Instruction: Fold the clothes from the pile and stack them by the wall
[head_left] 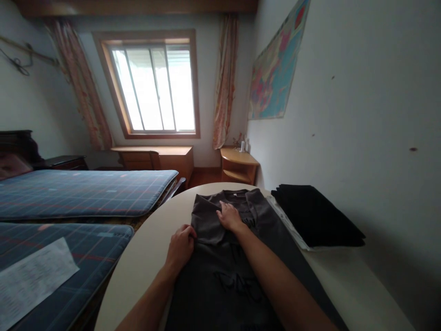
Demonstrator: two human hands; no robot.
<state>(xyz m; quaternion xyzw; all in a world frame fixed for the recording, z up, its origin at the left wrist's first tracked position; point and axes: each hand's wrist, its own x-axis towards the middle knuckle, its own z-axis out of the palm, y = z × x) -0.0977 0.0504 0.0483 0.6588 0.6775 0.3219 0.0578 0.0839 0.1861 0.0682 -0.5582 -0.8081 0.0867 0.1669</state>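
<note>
A dark grey T-shirt (210, 266) with dark lettering on its front lies on the round pale table (138, 257), its collar towards the far edge. One sleeve is folded inwards over the shirt's left side. My left hand (181, 243) is at the left edge of the shirt, its fingers curled and closed on the fabric by the folded sleeve. My right hand (229, 216) rests on the shirt below the collar, palm down with fingers stretched out. The right forearm covers part of the lettering.
A stack of folded black clothes (313, 216) lies on something white (287, 223) to the right, near the wall. On the left are two plaid mattresses (89, 191), the nearer with a paper sheet (37, 282). Beyond the table stands a wooden corner shelf (239, 156).
</note>
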